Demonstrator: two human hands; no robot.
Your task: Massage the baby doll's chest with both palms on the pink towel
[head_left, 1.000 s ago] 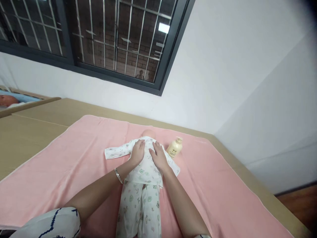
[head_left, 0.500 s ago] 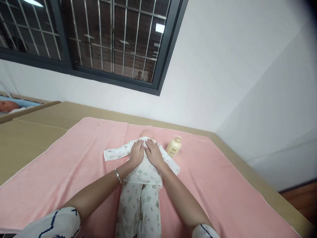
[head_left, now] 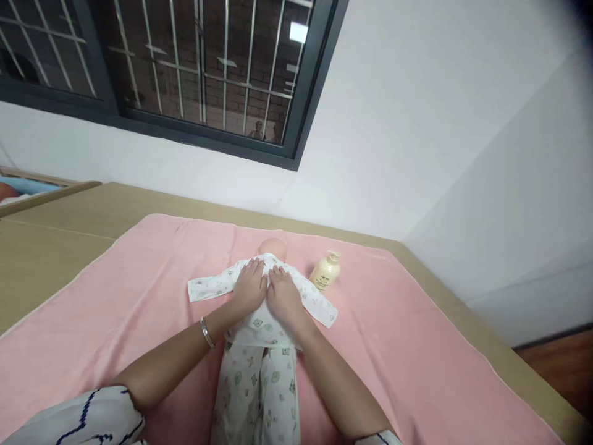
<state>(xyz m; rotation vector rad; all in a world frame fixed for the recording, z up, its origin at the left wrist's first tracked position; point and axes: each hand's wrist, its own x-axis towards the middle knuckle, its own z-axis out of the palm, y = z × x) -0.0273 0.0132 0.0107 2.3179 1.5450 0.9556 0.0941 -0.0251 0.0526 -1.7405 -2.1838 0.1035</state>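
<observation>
A baby doll (head_left: 273, 247) lies on a pink blanket (head_left: 143, 290), its head toward the wall. It wears a white printed top (head_left: 259, 330) with the sleeves spread to both sides, and matching trousers (head_left: 238, 386). My left hand (head_left: 250, 289) rests flat on the upper part of the top, fingers stretched toward the doll's head. Beside it my right hand (head_left: 283, 296) lies flat on the top too, the two thumbs close together. Neither hand grips anything. The cloth directly beneath my palms is hidden.
A cream pump bottle (head_left: 325, 272) stands on the blanket right of the doll. Wooden tabletop (head_left: 60, 241) borders the blanket. Behind are a white wall and a barred window (head_left: 204, 68). At far left, a wooden-edged box (head_left: 50, 194) holds blue cloth.
Both hands have slid slightly down the doll's top, toward me, and more of its head and collar shows. The camera view has shifted a little.
</observation>
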